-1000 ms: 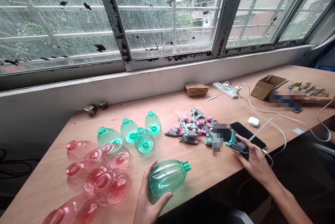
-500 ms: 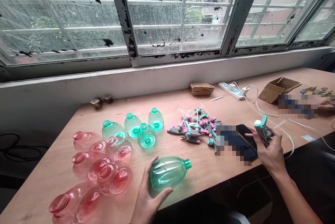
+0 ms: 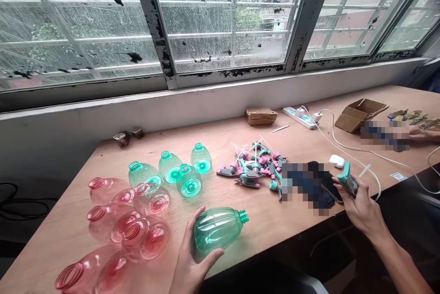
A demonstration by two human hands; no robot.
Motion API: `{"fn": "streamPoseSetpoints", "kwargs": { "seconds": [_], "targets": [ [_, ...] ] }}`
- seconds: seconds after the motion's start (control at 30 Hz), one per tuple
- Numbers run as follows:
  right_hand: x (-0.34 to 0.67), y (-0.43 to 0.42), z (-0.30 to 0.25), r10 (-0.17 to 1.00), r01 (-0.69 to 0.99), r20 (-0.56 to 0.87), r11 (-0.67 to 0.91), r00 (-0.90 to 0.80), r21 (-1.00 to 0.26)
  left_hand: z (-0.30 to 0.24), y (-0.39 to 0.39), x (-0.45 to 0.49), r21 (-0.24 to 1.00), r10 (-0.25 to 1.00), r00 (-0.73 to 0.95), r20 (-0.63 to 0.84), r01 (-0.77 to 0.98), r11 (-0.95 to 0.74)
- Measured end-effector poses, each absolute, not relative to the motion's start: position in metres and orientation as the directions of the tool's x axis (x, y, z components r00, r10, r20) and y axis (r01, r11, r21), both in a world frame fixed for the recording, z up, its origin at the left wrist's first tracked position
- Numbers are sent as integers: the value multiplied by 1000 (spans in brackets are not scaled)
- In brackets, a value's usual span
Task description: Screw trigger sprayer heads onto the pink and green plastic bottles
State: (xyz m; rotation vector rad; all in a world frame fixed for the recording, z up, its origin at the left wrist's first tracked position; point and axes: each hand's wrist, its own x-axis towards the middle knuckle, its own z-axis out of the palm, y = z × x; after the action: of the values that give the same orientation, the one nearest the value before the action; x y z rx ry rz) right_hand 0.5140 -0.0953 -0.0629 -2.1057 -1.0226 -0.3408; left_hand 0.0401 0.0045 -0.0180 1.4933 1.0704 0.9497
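My left hand (image 3: 192,259) is wrapped around the body of a clear green bottle (image 3: 218,230), tilted on its side with its open threaded neck pointing right. My right hand (image 3: 362,209) grips a grey and teal trigger sprayer head (image 3: 348,183), whose pale tube sticks out to the right. Between the hands lies a pile of sprayer heads (image 3: 254,170) in grey, pink and teal. Several green bottles (image 3: 170,170) stand uncapped behind my left hand. To the left are several pink bottles (image 3: 154,239), also uncapped.
A phone (image 3: 332,187) and a white case (image 3: 337,161) lie near my right hand. Farther back are a wrapped brown package (image 3: 261,116), a power strip (image 3: 299,118) with white cables and an open cardboard box (image 3: 359,117). Another person's hand (image 3: 424,135) is at the far right.
My right hand has moved slightly right and toward the table's front edge with the sprayer head, uncovering the white case. My left hand still holds the green bottle. The view has shifted a little.
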Motion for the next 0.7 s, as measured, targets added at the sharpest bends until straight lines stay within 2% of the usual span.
{"fn": "streamPoseSetpoints", "kwargs": {
  "seconds": [0.07, 0.1, 0.17, 0.23, 0.33, 0.4, 0.5, 0.57, 0.63, 0.7],
  "targets": [
    [508, -95, -59, 582, 752, 484, -418, 653, -510, -17, 5, 40, 985, 959, 278, 44, 146, -88],
    [501, -95, -56, 580, 750, 492, -380, 649, -541, -17, 5, 40, 985, 962, 269, 49, 146, -91],
    [480, -94, -49, 532, 736, 557, -206, 638, -645, -18, 5, 40, 985, 967, 249, 60, 142, -97],
    [454, -90, -41, 531, 652, 547, -14, 647, -758, -18, 5, 41, 986, 969, 239, 65, 132, -99],
    [413, -78, -26, 561, 284, 355, 214, 748, -935, -15, 3, 48, 992, 987, 147, 70, 95, -85],
    [391, -66, -14, 671, -63, 185, 328, 718, -942, -11, 1, 53, 995, 996, 58, 69, 66, -73],
    [363, -50, -3, 870, -457, -23, 235, 492, -858, -5, -1, 57, 996, 998, -10, 63, 65, -62],
    [347, -41, -3, 934, -623, -102, 144, 343, -769, -3, -1, 57, 996, 998, -35, 59, 76, -56],
    [333, -36, -10, 960, -696, -121, 93, 252, -712, -4, 0, 55, 996, 997, -51, 53, 77, -49],
    [322, -33, -20, 967, -701, -111, 83, 227, -708, -8, 1, 51, 996, 997, -56, 49, 74, -45]
  ]
}}
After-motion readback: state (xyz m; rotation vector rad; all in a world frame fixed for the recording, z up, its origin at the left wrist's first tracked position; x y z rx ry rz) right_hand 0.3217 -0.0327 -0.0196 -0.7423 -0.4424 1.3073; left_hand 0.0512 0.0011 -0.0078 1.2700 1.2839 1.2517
